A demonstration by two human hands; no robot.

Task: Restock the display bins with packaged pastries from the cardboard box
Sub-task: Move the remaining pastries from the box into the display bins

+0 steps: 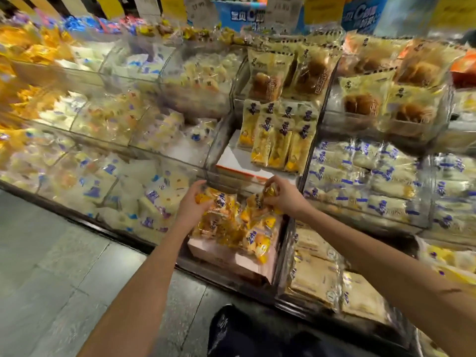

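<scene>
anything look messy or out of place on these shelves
Only the yellow packs in the cardboard box: they lie in a jumbled heap, while the row in the bin above stands neat. Nothing looks torn or spilled.

Bright, even shop light falls from overhead, leaving soft glare on the clear bin fronts (180,161) at nine o'clock. Blur smears the packets (33,55) at ten o'clock and the signs (242,16) at twelve; the wide lens bows the edges, and the centre is sharpest.

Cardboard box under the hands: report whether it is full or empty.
Full. The cardboard box is heaped above its rim with yellow pastry packets; the left hand and right hand each grip one.
</scene>
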